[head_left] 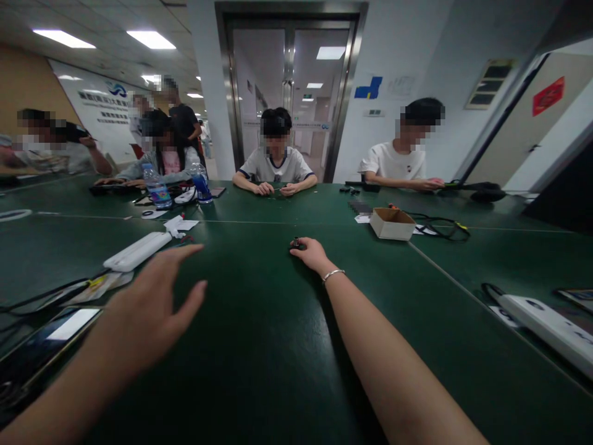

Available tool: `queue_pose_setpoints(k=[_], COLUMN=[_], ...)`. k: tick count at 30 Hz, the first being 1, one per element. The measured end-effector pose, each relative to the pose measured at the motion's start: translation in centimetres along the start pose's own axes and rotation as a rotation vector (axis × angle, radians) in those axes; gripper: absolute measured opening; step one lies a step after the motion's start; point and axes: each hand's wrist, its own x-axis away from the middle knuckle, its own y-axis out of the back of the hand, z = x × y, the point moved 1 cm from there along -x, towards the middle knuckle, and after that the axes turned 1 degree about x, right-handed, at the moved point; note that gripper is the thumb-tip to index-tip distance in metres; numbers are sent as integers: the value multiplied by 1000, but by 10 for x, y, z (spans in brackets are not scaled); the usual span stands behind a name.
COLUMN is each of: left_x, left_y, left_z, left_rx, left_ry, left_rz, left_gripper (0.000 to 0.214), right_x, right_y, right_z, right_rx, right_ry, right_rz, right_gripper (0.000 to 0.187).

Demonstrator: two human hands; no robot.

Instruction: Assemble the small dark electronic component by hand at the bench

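Observation:
Stretched out over the green table [259, 309], my right hand [311, 254] has its fingers closed round a small dark object [296, 243] at the table surface. That object is too small and too covered to name. A silvery bracelet [333, 274] circles my right wrist. My left hand [152, 303] hovers at the left with thumb and fingers apart, slightly blurred, holding nothing. Just beyond it lies a white power strip [138, 250], and beside its wrist a phone [50, 340] with a bright patch on its screen.
Plastic bottles [157, 186] stand at the back left. A small open box [392, 224] sits at the back right beside black cables [445, 230]. Another white power strip [546, 321] lies at the right. Several people sit round the table, one person [277, 164] straight across.

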Motion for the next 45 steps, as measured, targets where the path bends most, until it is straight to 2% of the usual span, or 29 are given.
queue_pose_setpoints(k=[2, 4, 6, 8, 10, 13, 16, 19, 25, 30, 35, 40, 45], left_x=[-33, -68, -101, -126, -140, -143, -137, -136, -140, -139, -138, -139, -136], left_y=[-32, -66, -100, -131, -161, -201, -228, -237, -237, -236, -231, -229, -226], left_z=[-32, -63, -86, -98, -101, -92, -76, -67, -64, -62, -61, -63, -63], left_rx=[27, 33, 72, 176, 317, 582, 931, 1145, 1199, 1245, 1268, 1210, 920], left_ry=[-119, -214, -255, -209, -120, 26, 167, 227, 209, 171, 161, 219, 214], left_rz=[160, 260, 260, 227, 194, 178, 284, 329, 317, 273, 281, 309, 271], left_gripper=[47, 49, 45, 35, 32, 28, 23, 19, 18, 21, 26, 33, 41], right_x=[4, 8, 10, 10, 8, 5, 3, 2, 1, 2, -1, -1, 2], right_y=[0, 1, 2, 2, 3, 5, 5, 6, 12, 15, 15, 15, 17], right_z=[-2, -3, -4, -4, -5, -6, -6, -5, -1, -1, -4, -6, -6], right_rx=[31, 5, -47, -95, -120, -58, 4, -111, -521, -624, -633, -669, -698], right_ry=[62, 106, 121, 101, 68, 47, 41, -11, -124, -181, -161, -140, -117], right_rz=[-32, -24, -23, -42, -67, -100, -94, -51, -9, -12, 24, 32, 42], right_gripper=[20, 20, 20, 19, 18, 15, 15, 20, 22, 6, 12, 11, 14])
